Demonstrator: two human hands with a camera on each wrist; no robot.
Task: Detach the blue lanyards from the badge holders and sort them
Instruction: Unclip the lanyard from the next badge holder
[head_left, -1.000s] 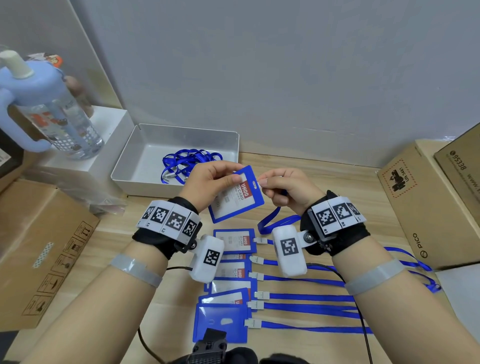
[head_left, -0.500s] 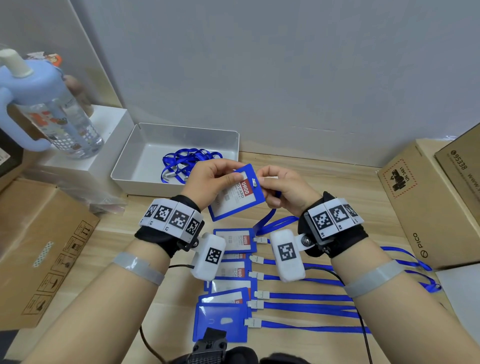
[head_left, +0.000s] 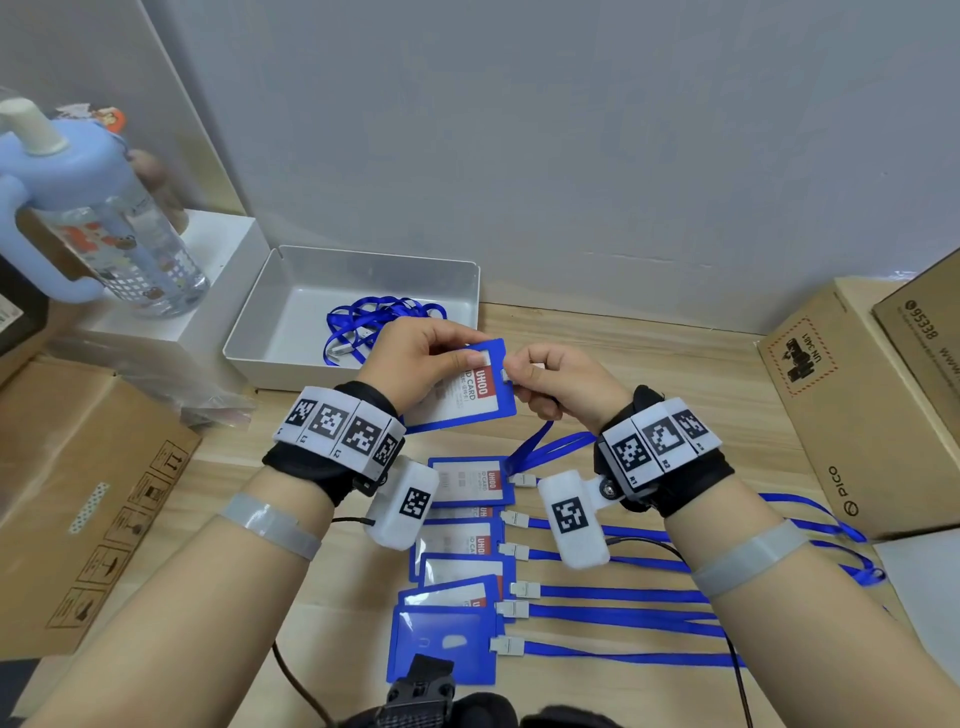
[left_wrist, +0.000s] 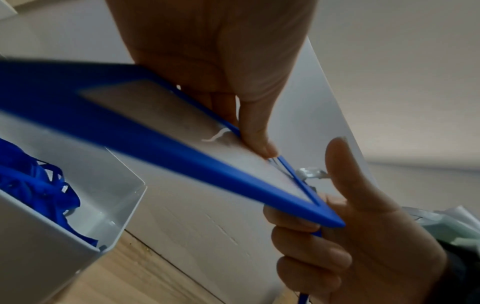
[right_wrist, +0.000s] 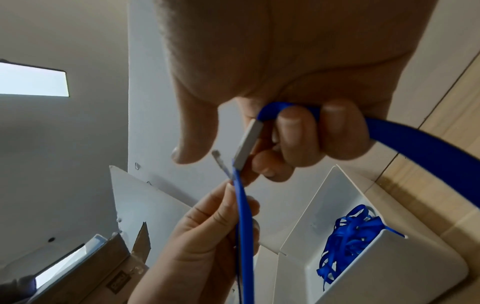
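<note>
My left hand (head_left: 460, 356) pinches a blue badge holder (head_left: 467, 389) with a red and white card, held above the table. My right hand (head_left: 514, 371) grips the metal clip (right_wrist: 246, 144) of its blue lanyard (head_left: 550, 447) at the holder's top edge. The strap runs through the curled fingers and hangs down to the table. In the right wrist view the clip's thin lever (right_wrist: 221, 162) stands apart from the clip body, just above the holder (right_wrist: 242, 216), which shows edge-on. In the left wrist view the clip (left_wrist: 311, 173) shows at the holder's (left_wrist: 155, 144) corner.
A white tray (head_left: 280, 322) at the back left holds detached lanyards (head_left: 374, 322). Several badge holders (head_left: 467, 551) with lanyards (head_left: 623, 597) attached lie in a row below my hands. Cardboard boxes stand at the left (head_left: 78, 493) and right (head_left: 857, 415). A water bottle (head_left: 104, 234) stands on a white box.
My right hand has moved left until the clip meets the holder's top edge. Both hands have drawn closer together and the holder has shifted slightly.
</note>
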